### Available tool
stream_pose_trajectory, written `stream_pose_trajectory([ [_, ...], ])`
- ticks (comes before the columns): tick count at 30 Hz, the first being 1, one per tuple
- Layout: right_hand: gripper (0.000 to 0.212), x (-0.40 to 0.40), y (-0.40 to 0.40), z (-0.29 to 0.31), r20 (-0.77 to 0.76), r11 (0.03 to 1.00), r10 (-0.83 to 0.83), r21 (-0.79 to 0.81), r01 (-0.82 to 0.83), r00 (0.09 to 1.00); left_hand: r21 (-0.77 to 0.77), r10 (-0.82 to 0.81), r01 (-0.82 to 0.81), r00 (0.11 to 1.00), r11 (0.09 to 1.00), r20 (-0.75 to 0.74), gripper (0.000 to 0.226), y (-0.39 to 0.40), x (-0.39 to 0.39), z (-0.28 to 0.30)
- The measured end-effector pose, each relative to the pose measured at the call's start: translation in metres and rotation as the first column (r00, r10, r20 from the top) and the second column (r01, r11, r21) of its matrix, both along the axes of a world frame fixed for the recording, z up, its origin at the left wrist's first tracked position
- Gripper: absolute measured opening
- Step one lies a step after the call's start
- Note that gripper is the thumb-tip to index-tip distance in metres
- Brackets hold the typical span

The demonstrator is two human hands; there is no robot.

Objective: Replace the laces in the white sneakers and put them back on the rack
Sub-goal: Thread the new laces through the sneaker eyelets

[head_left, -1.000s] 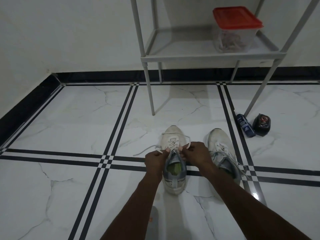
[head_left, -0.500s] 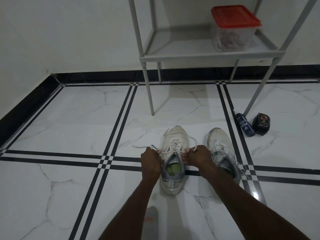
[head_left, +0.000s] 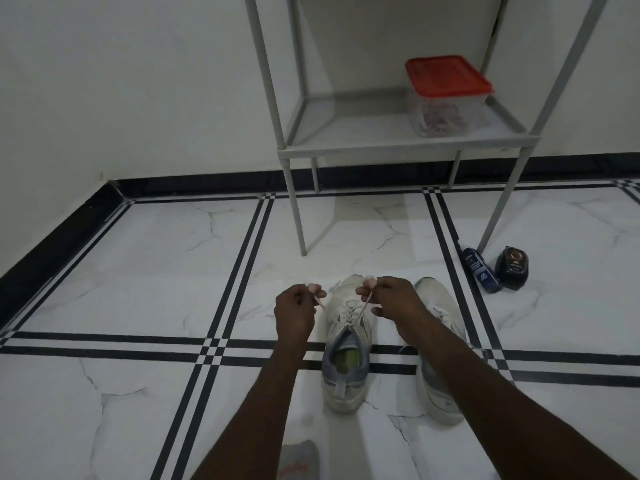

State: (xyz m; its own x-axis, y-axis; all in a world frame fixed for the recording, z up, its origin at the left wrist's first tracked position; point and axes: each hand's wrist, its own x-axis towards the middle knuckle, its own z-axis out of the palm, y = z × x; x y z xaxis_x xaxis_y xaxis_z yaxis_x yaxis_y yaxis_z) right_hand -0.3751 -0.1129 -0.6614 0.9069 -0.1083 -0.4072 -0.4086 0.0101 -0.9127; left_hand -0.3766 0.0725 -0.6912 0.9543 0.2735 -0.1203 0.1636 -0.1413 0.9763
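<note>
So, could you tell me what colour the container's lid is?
Red; the lid shows clearly in the head view.

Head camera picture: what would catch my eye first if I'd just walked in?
Probably the two hands low in the middle: the left hand and right hand each pinch a lace end above a white sneaker on the floor. A second sneaker sits just right of it. Behind, a box with a bright red lid stands on the rack.

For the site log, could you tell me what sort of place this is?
Probably a corner of a home, perhaps an entryway: marble-look floor tiles with black stripes, a grey metal rack against the wall, and white sneakers on the floor.
</note>
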Motion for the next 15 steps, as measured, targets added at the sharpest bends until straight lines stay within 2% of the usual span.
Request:
stream_pose_trajectory([
  [5, 0.027, 0.014, 0.006, 0.049, 0.123, 0.999, 0.018, 0.039, -0.023, 0.992, 0.035, -0.118, 0.116, 0.99, 0.993, 0.082, 0.024, -0.019, 0.022, 0.043],
  [10, 0.028, 0.027, 0.014, 0.093, 0.243, 0.996, 0.062, -0.08, -0.043, 0.968, 0.087, -0.197, 0.183, 0.961, 0.979, 0.192, 0.022, -0.033, 0.04, 0.089],
  [15, 0.028, 0.037, 0.014, 0.128, 0.343, 0.98, 0.094, -0.196, -0.027, 0.935, 0.166, -0.221, 0.184, 0.945, 0.969, 0.242, 0.021, -0.037, 0.053, 0.127],
])
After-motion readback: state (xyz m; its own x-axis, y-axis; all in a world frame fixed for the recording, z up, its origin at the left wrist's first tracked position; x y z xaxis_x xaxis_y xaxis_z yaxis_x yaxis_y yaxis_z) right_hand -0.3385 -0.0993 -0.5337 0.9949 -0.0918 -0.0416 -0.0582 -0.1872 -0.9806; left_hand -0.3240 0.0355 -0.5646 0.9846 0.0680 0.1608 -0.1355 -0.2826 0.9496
